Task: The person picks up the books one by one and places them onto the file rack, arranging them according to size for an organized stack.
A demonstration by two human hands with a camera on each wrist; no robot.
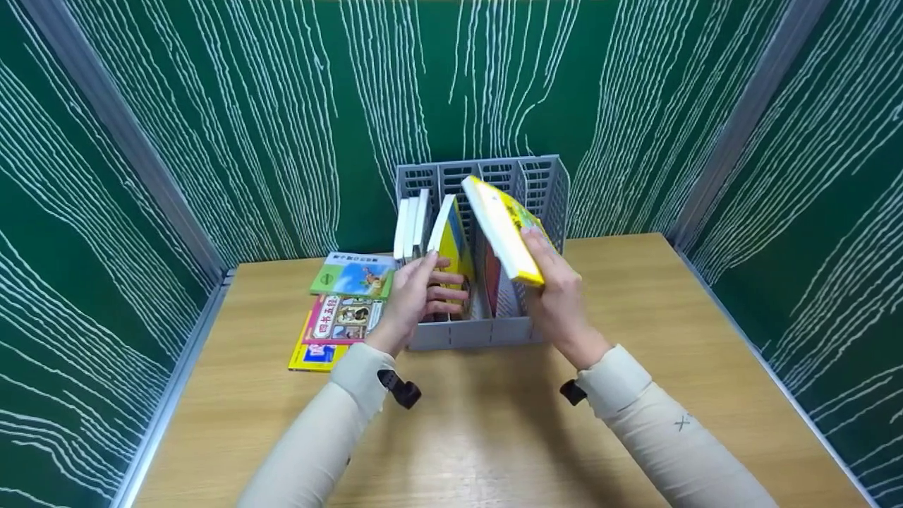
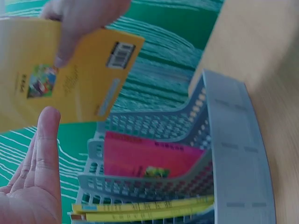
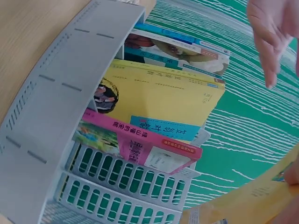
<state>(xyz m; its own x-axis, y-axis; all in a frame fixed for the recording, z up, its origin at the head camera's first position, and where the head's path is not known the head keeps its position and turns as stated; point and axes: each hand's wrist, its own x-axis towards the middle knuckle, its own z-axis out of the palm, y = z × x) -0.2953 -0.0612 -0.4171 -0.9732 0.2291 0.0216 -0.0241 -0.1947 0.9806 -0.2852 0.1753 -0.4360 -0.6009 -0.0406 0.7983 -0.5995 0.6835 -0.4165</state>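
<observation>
My right hand (image 1: 561,303) grips a yellow book (image 1: 504,229), raised and tilted above the right side of a grey slotted book organizer (image 1: 469,334). Its back cover with a barcode (image 2: 120,55) shows in the left wrist view. My left hand (image 1: 413,296) holds nothing; its fingers are extended over the organizer's left front. A second yellow book (image 3: 163,95) stands in a slot beside that hand. One slot over, a pink book (image 3: 140,142) leans against a divider. Several books with pale edges (image 1: 410,226) fill the leftmost slot.
Left of the organizer, a green and blue book (image 1: 356,274), a pink-edged book (image 1: 343,321) and a yellow book (image 1: 310,361) overlap on the wooden table (image 1: 233,395). Green walls (image 1: 275,120) with white streaks stand behind and on both sides.
</observation>
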